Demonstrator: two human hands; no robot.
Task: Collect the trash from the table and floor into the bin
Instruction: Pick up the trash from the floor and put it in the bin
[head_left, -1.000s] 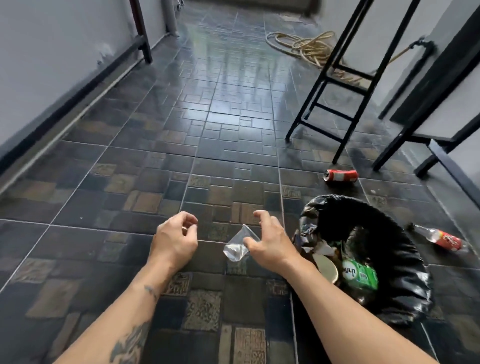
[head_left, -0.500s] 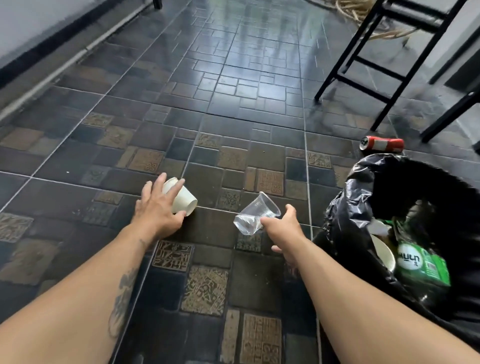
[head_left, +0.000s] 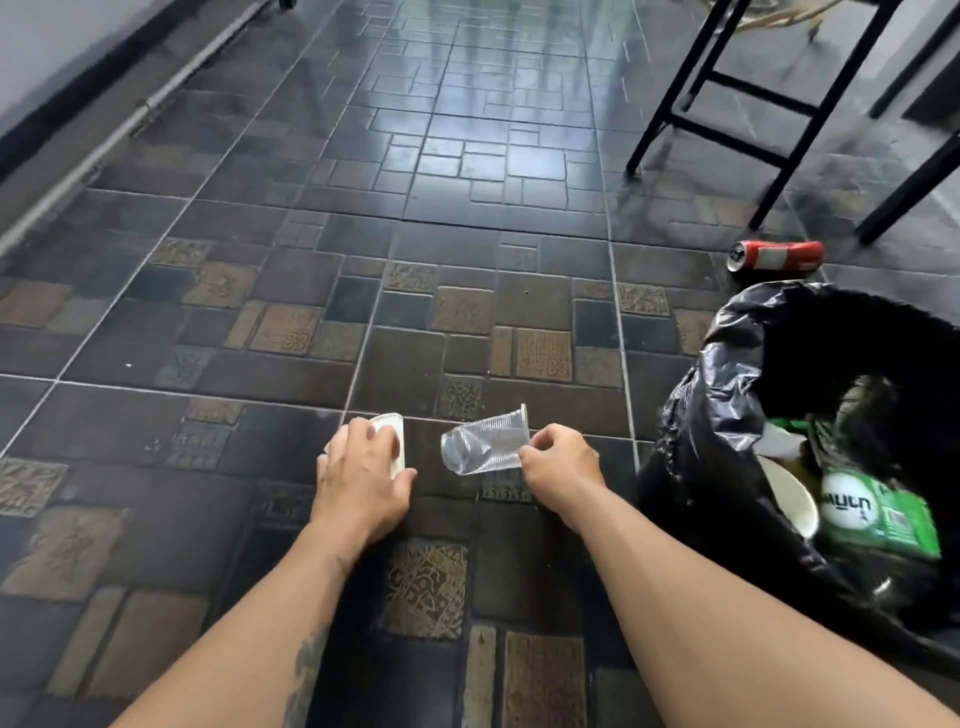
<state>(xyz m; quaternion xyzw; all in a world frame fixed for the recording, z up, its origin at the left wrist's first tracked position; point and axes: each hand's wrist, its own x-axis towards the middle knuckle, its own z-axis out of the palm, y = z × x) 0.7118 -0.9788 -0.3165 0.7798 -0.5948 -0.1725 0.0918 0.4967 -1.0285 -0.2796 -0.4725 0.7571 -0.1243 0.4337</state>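
Observation:
My left hand (head_left: 361, 478) is closed around a white paper cup (head_left: 393, 435) low over the tiled floor. My right hand (head_left: 561, 462) pinches the rim of a crumpled clear plastic cup (head_left: 483, 441), which hangs on its side between the two hands. To the right stands the bin lined with a black bag (head_left: 727, 415); inside it lie a green packet (head_left: 878, 514) and a white paper cup (head_left: 789, 499). A red drink can (head_left: 776, 255) lies on its side on the floor beyond the bin.
Black metal stool legs (head_left: 727, 114) stand at the back right, just behind the can. A wall with a dark skirting and a pipe (head_left: 104, 135) runs along the left. Dark patterned tiles stretch ahead.
My left hand went from flat over the paper cup to gripping it. The right hand lifted the clear cup slightly and turned it sideways. The view dropped closer to the floor.

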